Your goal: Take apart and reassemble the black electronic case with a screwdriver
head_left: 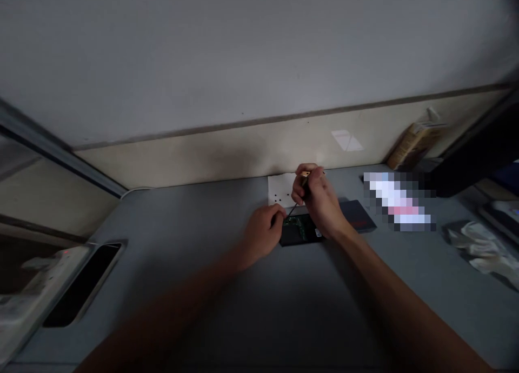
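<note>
A flat black device (291, 238) with a green circuit board (300, 228) exposed lies on the grey table. My left hand (263, 230) is closed at its left end, thumb and forefinger gripping the upper corner. In my right hand (320, 197) is a screwdriver (294, 207), tilted, its thin shaft pointing down to the left at the board near my left fingertips. Most of its handle is hidden by my fingers. Behind the device lies a white sheet (278, 186) with several small black dots that look like screws.
A dark blue box (357, 216) lies just right of the device. Farther right are a blurred-out bright screen (395, 200), crumpled wrappers (484, 246) and a yellowish box (416, 143) against the wall. A phone (85, 284) and a white power strip (51, 278) are at left.
</note>
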`<action>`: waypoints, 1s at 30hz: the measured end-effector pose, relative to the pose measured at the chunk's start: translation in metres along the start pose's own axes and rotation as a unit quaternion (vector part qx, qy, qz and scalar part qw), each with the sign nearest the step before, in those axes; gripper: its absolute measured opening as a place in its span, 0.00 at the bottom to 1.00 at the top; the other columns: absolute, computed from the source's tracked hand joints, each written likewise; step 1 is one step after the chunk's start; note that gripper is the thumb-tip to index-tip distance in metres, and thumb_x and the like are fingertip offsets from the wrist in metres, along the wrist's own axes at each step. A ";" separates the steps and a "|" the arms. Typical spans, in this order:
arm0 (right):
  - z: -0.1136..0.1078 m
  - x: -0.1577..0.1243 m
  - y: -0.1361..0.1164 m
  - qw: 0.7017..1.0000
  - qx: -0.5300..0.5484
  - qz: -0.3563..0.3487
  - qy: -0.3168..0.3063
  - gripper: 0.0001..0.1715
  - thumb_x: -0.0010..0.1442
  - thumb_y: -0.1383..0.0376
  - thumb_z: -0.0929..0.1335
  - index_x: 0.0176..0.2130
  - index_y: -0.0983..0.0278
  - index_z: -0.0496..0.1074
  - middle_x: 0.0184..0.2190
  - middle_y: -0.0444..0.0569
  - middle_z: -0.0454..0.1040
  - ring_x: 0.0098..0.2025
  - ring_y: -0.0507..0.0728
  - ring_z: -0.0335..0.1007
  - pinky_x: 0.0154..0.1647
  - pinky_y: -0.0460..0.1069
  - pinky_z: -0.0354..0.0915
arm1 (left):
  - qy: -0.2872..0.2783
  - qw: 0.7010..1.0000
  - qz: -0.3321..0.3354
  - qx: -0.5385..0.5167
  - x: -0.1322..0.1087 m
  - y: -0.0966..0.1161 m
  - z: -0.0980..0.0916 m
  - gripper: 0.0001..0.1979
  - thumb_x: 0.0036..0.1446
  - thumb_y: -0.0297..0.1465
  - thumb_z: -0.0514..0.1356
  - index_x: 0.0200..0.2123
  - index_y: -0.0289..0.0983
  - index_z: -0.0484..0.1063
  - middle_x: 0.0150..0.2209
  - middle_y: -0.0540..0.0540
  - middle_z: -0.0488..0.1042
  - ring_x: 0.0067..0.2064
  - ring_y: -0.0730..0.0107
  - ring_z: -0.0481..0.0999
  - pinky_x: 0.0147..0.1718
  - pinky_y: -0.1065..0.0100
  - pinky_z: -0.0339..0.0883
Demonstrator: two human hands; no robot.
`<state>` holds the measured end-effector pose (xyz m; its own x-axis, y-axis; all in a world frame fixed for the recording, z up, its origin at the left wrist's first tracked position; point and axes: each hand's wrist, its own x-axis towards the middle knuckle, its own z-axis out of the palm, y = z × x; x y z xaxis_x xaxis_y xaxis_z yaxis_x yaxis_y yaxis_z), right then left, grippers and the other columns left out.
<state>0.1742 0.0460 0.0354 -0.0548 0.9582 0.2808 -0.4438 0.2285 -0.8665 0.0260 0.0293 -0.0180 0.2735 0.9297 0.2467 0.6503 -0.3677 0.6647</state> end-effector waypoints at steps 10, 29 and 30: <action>-0.003 -0.003 -0.002 0.998 -0.063 0.005 0.007 0.28 0.55 0.46 0.75 0.29 0.58 0.58 0.21 0.35 0.61 0.21 0.48 0.59 0.24 0.47 0.57 | 0.007 0.999 0.043 0.000 -0.006 -0.003 0.000 0.11 0.63 0.23 0.51 0.35 0.40 0.72 0.36 0.49 0.79 0.39 0.65 0.78 0.44 0.63 0.70; -0.008 0.002 -0.008 1.000 0.002 0.018 0.018 0.27 0.62 0.38 0.64 0.36 0.57 0.70 0.22 0.39 0.60 0.24 0.51 0.59 0.27 0.50 0.61 | -0.008 0.999 0.037 0.037 -0.009 -0.001 -0.002 0.10 0.64 0.24 0.51 0.38 0.41 0.72 0.36 0.47 0.79 0.40 0.63 0.78 0.44 0.61 0.70; -0.008 0.002 -0.010 1.000 0.008 0.027 0.014 0.26 0.62 0.39 0.65 0.37 0.58 0.71 0.24 0.41 0.63 0.26 0.52 0.61 0.29 0.51 0.63 | -0.007 0.998 0.038 0.039 -0.009 -0.001 -0.002 0.10 0.64 0.24 0.51 0.38 0.41 0.71 0.36 0.48 0.79 0.40 0.63 0.78 0.44 0.61 0.70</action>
<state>0.1853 0.0466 0.0412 -0.0531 0.9736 0.2220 -0.4560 0.1742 -0.8728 0.0219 0.0216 -0.0191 0.3340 0.8990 0.2834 0.6805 -0.4380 0.5874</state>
